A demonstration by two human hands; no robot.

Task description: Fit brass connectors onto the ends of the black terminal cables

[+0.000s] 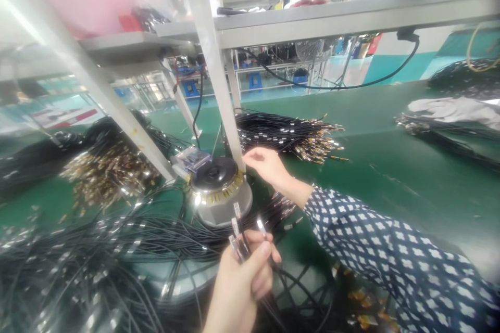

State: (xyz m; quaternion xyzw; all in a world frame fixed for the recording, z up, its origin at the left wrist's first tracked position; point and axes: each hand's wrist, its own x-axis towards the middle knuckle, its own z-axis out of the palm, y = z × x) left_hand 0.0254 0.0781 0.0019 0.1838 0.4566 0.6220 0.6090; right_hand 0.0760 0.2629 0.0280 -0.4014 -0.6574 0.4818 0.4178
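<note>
My left hand (246,276) is closed round several black cables (242,239), whose silver metal plugs stick up above the fingers. Farther forward, my right hand (269,166) has its thumb and fingers pinched together beside the white post (230,114). Whatever sits in that pinch, if anything, is too small to make out. Just left of the right hand stands a round silver device (221,208) with a black disc (214,173) on top and small yellow strips round its rim.
Black cables (156,239) spread across the green table (375,182) at left. Another cable bundle (285,135) lies behind the post, and a pile with gold-coloured ends (113,177) at far left. A shelf (312,26) crosses above. White gloves (457,109) lie at right.
</note>
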